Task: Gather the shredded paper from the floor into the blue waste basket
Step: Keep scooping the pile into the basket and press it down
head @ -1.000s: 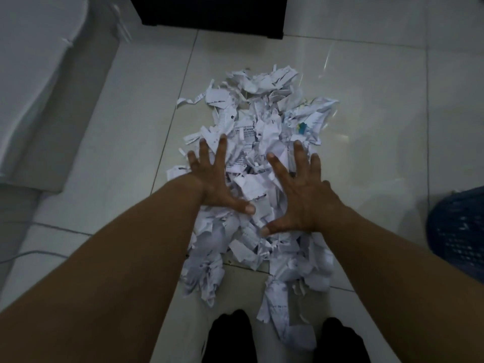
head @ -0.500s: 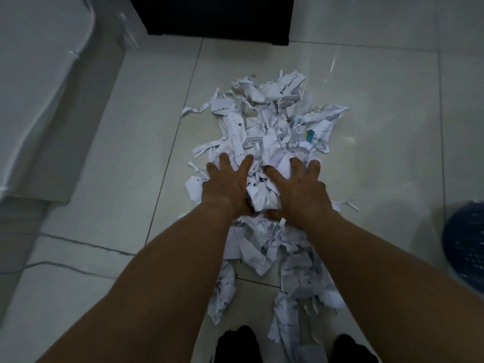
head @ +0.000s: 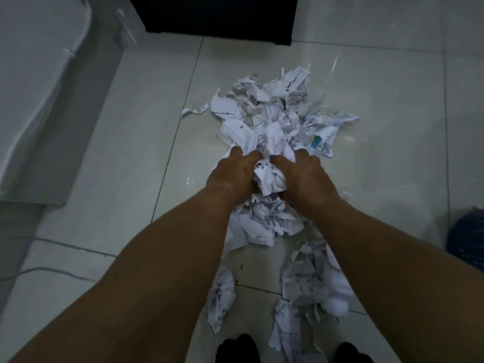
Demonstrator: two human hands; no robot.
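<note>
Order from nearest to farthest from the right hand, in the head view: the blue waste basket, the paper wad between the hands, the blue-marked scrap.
1. paper wad, gripped by the right hand
2. blue-marked scrap, slightly farther forward
3. blue waste basket, far right edge

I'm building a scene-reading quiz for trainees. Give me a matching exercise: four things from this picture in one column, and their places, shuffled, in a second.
Things
1. blue waste basket
2. black furniture
3. crumpled wad
4. teal scrap

Places
A. gripped between the left hand and the right hand
B. top of the view
C. on the paper pile, beyond the right hand
D. right edge of the view

Pairs: 1-D, 2-B, 3-A, 4-C
</note>
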